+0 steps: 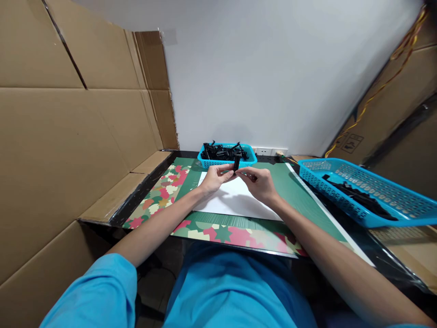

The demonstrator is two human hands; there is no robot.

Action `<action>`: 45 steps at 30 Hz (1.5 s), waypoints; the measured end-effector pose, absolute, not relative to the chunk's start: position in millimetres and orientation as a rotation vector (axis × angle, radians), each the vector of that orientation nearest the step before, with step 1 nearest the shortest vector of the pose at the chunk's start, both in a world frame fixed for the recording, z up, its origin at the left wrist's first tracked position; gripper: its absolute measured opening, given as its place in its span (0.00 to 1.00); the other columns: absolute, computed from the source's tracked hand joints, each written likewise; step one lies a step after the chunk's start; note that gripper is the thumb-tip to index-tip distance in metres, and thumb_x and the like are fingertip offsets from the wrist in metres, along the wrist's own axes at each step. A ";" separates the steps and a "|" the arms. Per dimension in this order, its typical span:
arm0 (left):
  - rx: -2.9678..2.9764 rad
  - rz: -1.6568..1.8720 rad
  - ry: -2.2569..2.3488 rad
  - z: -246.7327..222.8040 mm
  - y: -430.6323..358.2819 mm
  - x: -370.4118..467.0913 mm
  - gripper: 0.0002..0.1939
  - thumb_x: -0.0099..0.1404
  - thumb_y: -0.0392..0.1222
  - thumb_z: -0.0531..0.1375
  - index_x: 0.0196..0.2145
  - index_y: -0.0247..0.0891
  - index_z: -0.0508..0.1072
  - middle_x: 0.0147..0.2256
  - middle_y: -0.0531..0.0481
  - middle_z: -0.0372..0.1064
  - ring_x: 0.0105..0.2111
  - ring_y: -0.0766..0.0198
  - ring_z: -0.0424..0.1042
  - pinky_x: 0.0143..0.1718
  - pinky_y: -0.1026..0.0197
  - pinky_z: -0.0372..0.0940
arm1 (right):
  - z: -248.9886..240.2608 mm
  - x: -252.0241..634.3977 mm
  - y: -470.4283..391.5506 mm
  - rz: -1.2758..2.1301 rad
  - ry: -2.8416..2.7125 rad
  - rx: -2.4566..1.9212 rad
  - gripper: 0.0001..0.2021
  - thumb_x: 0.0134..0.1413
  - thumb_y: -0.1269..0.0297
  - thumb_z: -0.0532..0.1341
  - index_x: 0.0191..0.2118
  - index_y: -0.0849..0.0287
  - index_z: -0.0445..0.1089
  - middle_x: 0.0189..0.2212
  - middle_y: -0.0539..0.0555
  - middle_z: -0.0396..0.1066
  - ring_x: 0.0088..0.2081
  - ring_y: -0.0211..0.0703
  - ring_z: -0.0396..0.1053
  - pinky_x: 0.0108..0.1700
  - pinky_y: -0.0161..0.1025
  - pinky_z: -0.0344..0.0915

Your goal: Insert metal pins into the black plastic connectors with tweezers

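Both hands meet over a white sheet of paper (228,200) on the table. My left hand (215,178) is closed, its thumb and fingers gripping a small black plastic part (236,162) that stands upright. From the other side, my right hand (258,183) pinches at the lower end of the same part with thumb and forefinger. Whether a second small piece sits between the right fingertips is too small to tell. Just behind the hands, a blue basket (227,164) holds a tangled heap of black plastic parts (221,152).
A larger blue basket (368,218) with long black pieces (362,196) stands at the right edge. Cardboard (68,150) walls the left side. A green patterned mat (218,233) covers the table. Behind are a white wall (256,82), a power socket (264,151) and yellow cable (368,105).
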State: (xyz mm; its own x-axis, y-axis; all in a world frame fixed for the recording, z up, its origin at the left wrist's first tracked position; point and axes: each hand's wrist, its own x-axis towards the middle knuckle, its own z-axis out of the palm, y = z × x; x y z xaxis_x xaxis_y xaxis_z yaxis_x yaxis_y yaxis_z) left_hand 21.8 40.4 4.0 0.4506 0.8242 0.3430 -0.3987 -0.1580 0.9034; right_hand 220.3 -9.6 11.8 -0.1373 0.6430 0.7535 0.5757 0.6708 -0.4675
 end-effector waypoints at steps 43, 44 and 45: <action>1.353 1.123 0.404 5.9 42.1 18.9 0.31 0.53 0.51 0.80 0.52 0.33 0.85 0.53 0.35 0.82 0.55 0.43 0.80 0.66 0.35 0.66 | 13.6 226.7 -7.7 0.016 -1.832 -0.999 0.15 0.67 0.53 0.66 0.38 0.59 0.84 0.19 0.46 0.56 0.24 0.37 0.49 0.29 0.39 0.51; 1.352 1.121 0.405 5.8 42.2 18.9 0.32 0.53 0.51 0.81 0.52 0.33 0.85 0.53 0.35 0.82 0.55 0.42 0.80 0.66 0.34 0.66 | 14.1 226.2 -8.1 0.038 -1.827 -1.000 0.15 0.67 0.53 0.66 0.38 0.59 0.85 0.19 0.46 0.57 0.24 0.37 0.50 0.29 0.39 0.51; 1.351 1.118 0.404 5.7 42.4 19.0 0.32 0.53 0.51 0.81 0.52 0.33 0.85 0.53 0.35 0.82 0.55 0.42 0.80 0.66 0.34 0.66 | 14.8 225.5 -8.8 0.065 -1.820 -1.000 0.16 0.67 0.52 0.66 0.38 0.59 0.85 0.20 0.46 0.58 0.24 0.37 0.50 0.29 0.39 0.51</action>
